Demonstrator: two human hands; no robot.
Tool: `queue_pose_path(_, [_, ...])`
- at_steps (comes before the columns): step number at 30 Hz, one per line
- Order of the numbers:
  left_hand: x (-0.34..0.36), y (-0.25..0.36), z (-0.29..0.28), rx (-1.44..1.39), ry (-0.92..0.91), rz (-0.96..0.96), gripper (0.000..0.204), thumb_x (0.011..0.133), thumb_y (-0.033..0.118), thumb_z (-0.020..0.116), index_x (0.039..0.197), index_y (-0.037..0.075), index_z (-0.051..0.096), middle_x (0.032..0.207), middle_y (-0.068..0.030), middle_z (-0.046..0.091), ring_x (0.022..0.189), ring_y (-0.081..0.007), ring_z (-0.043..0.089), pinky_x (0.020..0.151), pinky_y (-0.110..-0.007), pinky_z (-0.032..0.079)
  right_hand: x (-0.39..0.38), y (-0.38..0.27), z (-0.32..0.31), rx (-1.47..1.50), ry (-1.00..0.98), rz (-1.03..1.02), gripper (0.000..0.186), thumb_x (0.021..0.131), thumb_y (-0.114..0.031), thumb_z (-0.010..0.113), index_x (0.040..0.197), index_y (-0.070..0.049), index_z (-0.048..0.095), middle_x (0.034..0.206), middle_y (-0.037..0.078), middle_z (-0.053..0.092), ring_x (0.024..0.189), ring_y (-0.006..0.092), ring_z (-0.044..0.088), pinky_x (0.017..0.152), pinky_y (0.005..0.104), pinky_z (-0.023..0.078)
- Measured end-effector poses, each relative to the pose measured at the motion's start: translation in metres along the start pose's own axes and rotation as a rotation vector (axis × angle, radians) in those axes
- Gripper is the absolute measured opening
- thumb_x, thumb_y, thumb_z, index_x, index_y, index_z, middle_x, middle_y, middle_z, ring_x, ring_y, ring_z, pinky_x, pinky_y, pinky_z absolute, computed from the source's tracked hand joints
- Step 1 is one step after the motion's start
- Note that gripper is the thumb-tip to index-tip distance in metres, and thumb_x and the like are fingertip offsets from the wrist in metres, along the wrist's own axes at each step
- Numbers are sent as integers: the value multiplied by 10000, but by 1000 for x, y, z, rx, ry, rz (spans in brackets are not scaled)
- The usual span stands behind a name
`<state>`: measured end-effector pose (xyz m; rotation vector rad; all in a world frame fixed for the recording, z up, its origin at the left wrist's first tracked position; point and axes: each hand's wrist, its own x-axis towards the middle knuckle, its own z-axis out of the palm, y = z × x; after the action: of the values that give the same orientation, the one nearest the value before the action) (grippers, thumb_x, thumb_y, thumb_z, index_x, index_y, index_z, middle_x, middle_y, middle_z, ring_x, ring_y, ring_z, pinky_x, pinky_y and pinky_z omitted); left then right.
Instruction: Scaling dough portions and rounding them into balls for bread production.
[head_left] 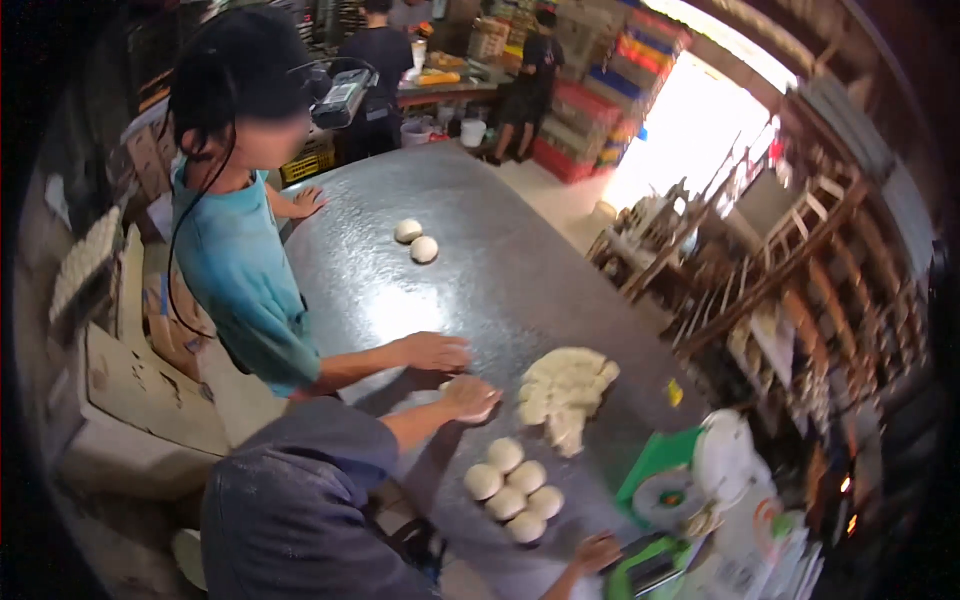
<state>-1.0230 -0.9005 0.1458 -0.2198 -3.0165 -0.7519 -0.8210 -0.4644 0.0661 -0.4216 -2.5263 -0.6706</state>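
My left hand (470, 398), at the end of a grey-sleeved arm, is cupped down over a pale piece of dough (480, 416) on the metal table, its fingers wrapped round it. By the lower edge my right hand (598, 552) rests beside a green device with a dark panel (655, 575); its fingers look curled, and what they hold, if anything, is hidden. Several round dough balls (505, 455) sit in a cluster between my hands. Beyond them spreads a large, lumpy mass of dough (568, 390). Two more dough balls (416, 240) lie farther up the table.
A co-worker in a teal shirt (240, 260) stands at the left, one hand (435, 352) on the table (480, 210) close to mine. A green scale (665, 480) with a white pan occupies the right edge. Wooden racks (800, 260) and stacked crates (580, 120) stand beyond; other people work behind.
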Motion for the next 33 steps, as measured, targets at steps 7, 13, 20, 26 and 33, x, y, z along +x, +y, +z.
queue_pose_path(7, [-158, -25, 23, -121, 217, 491, 261, 853, 327, 579, 831, 73, 634, 767, -93, 591, 766, -290, 582, 743, -443, 419, -78, -39, -99, 532, 143, 502, 267, 946, -285, 474, 877, -66, 609, 828, 135, 624, 720, 333, 576, 654, 441, 448])
queue_pose_path(13, [-118, 18, -28, -335, 204, 244, 361, 870, 296, 621, 1050, 1, 512, 938, -223, 585, 841, -398, 573, 640, -445, 444, -44, -1, -153, 409, 162, 369, 318, 926, -307, 521, 1090, -36, 552, 1024, 212, 578, 903, 379, 567, 776, 418, 474])
queue_pose_path(20, [-107, -63, -21, 41, 168, 227, 409, 869, 345, 585, 1112, 21, 527, 1030, -191, 558, 954, -420, 533, 813, -521, 424, -84, 76, -110, -51, -48, -7, 479, 871, -275, 595, 1189, 49, 443, 1196, 281, 448, 1116, 455, 418, 950, 523, 348])
queue_pose_path(26, [-101, -26, -25, 230, 171, 356, 305, 855, 363, 577, 854, 59, 599, 805, -164, 578, 878, -338, 547, 741, -466, 460, -79, 38, -103, 527, -133, 381, 403, 888, -313, 549, 1061, 51, 535, 957, 237, 502, 925, 406, 476, 833, 492, 386])
queue_pose_path(33, [-108, -27, 10, 154, 304, 507, 334, 872, 378, 532, 879, 62, 638, 832, -190, 622, 880, -381, 572, 825, -493, 419, -60, 8, -55, 400, -83, 810, 382, 857, -388, 586, 973, -25, 612, 860, 199, 582, 829, 348, 560, 782, 410, 437])
